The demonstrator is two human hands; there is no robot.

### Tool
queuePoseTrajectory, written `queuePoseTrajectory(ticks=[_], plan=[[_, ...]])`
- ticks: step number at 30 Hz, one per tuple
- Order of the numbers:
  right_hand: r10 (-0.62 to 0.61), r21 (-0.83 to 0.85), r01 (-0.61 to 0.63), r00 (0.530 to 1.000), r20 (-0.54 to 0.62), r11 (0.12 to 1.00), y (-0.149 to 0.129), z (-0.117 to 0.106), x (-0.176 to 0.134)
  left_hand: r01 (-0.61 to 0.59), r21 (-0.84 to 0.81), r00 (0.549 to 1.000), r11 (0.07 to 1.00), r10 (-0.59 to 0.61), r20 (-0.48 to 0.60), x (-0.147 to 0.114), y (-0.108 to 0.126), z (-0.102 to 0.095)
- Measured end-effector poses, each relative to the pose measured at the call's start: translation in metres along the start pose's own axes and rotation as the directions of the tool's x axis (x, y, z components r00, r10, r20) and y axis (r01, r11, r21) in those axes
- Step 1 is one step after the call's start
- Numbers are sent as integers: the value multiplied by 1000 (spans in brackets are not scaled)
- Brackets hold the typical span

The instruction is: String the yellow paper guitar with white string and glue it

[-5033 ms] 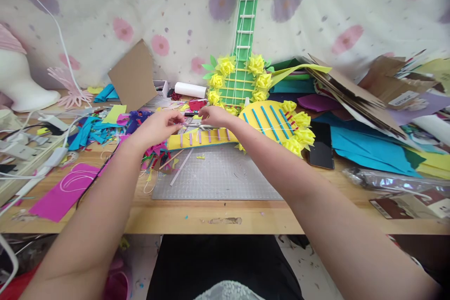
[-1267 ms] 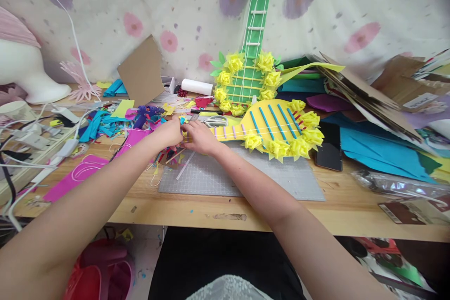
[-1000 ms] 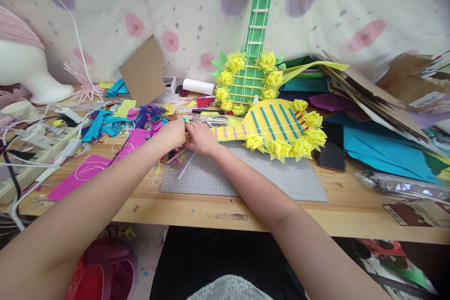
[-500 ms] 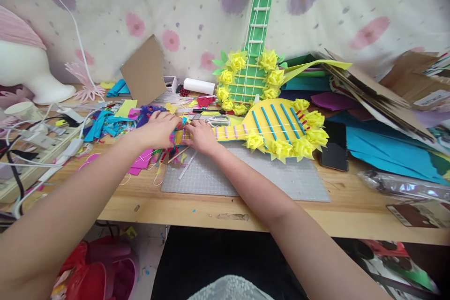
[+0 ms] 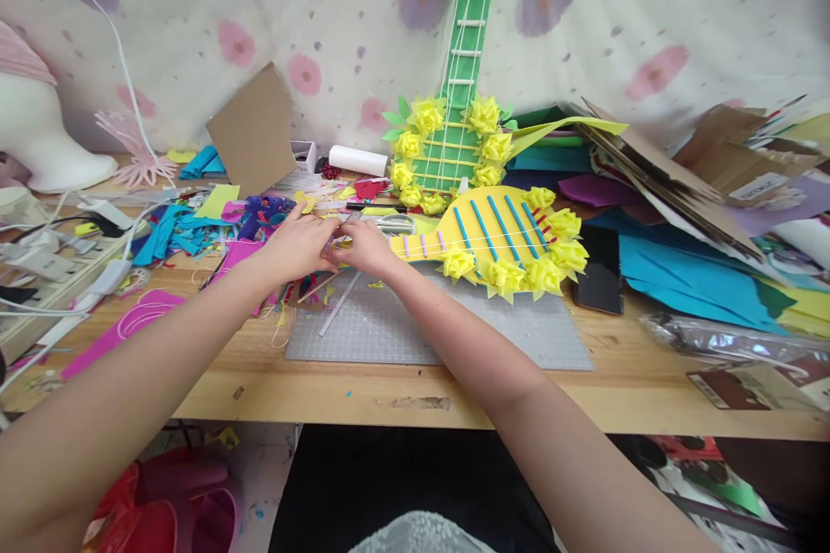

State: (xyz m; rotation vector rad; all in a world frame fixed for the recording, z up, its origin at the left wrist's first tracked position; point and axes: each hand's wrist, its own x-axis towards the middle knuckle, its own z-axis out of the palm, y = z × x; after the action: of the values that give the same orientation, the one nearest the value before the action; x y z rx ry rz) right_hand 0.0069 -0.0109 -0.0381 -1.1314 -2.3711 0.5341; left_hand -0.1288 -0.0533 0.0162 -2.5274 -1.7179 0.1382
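Observation:
A yellow toy guitar point(image 5: 483, 220) lies flat with its neck pointing left. Blue strips cross its body, pink strips cross its neck, and yellow craft flowers edge its lower and right sides. My right hand point(image 5: 364, 245) is closed around the upper neck from above. Close against it, my left hand point(image 5: 302, 244) is closed at the neck's left end, its fingertips meeting the right hand's. The two hands hide that end of the neck. Under the guitar and my right forearm is a grey cutting mat point(image 5: 519, 337), with a thin pale strip point(image 5: 339, 304) lying on it.
A green toy guitar point(image 5: 463, 69) with yellow flowers leans on the back curtain. Left are a blue glue gun point(image 5: 265, 212), coloured scraps point(image 5: 159, 233) and a power strip point(image 5: 78, 294) with cables. A phone point(image 5: 600, 268) and blue sheets point(image 5: 687, 276) lie right.
My left hand has come in closer to the right hand at the neck's end. A magenta sheet with white string now shows beside my left forearm. The view has shifted slightly.

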Motion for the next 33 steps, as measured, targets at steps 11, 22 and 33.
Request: queuePoseTrajectory(ticks=[11,22,33], plan=[[73,207,-63,997,-40,976,3,-22,2,172,-446,980,879,-109,165,0,-11,-16],[-121,-112,96,963,-243,989,-8,-16,-8,404,-388,914,828,-384,132,18,4,-27],[177,-236,-157,982,67,959,69,-129,-71,445,40,844,895,-433,315,26,21,-8]])
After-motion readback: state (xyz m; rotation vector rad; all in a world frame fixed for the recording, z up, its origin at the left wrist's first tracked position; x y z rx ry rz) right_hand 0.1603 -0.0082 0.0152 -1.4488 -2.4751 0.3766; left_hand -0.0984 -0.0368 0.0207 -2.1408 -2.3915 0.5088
